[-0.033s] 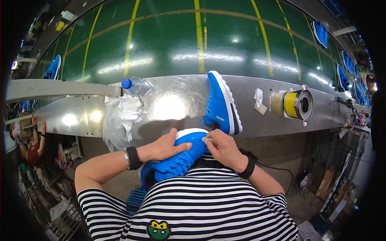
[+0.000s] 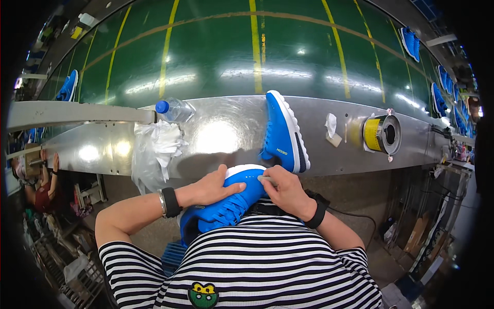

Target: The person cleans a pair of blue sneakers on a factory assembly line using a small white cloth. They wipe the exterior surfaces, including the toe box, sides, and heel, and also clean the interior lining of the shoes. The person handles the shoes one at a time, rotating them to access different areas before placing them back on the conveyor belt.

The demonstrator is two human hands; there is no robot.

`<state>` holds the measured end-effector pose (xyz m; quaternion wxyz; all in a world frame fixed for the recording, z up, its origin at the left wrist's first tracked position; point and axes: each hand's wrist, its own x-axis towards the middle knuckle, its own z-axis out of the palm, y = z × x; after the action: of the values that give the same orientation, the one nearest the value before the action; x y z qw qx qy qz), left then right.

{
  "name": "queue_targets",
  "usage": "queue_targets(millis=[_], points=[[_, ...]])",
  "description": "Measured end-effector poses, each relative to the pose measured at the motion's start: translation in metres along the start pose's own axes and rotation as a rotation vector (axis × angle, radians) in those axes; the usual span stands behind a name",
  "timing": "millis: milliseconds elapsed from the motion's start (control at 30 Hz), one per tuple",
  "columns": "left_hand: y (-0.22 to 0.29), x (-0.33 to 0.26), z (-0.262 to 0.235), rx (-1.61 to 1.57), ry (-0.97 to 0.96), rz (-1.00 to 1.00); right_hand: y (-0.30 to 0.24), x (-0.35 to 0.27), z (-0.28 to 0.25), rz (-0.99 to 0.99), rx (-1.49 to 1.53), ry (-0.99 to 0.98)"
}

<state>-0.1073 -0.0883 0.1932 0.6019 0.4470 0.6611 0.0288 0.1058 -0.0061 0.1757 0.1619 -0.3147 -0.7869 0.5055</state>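
Shoes line the far left edge of the green conveyor belt (image 2: 216, 56), where one blue sneaker (image 2: 67, 86) lies well apart from the rest. Nearer, on the shiny metal work ledge (image 2: 226, 136), a clear plastic water bottle with a blue cap (image 2: 175, 109) lies on its side, touching a crumpled clear plastic bag stuffed with white paper (image 2: 157, 149) that hangs over the ledge's front edge.

Below the ledge, the left hand (image 2: 211, 188), a black band on its wrist, rests flat with fingers spread over the side of a bright blue lace-up sneaker with a white sole (image 2: 226, 203). That shoe is held against the striped shirt, toe pointing up toward the ledge. The right hand (image 2: 285, 190), also wearing a black wristband, is closed around a small pale tool whose kind cannot be told, its tip pressed to the toe of the held shoe.

Just above the right hand, a second blue sneaker with a white sole (image 2: 283, 134) lies on the ledge. Further right sit a scrap of white paper (image 2: 331, 126) and a yellow roll of tape on a metal spool (image 2: 382, 135). More blue shoes (image 2: 409, 41) ride the belt's right edge.
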Motion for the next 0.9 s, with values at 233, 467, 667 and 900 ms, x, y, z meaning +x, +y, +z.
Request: queue_targets(millis=[233,467,667,900], points=[[-0.002,0.003,0.005,-0.019,-0.014,-0.005,0.002,0.002,0.006,-0.050,0.018,0.012],[0.001,0.005,0.007,-0.015,-0.012,0.005,-0.001,-0.001,0.005,-0.027,-0.016,-0.012],[0.006,0.005,0.005,-0.004,-0.047,0.009,0.002,-0.008,-0.002,-0.007,-0.029,-0.035],[0.007,0.009,0.006,-0.005,-0.049,0.008,0.001,-0.006,0.000,0.012,-0.047,-0.041]])
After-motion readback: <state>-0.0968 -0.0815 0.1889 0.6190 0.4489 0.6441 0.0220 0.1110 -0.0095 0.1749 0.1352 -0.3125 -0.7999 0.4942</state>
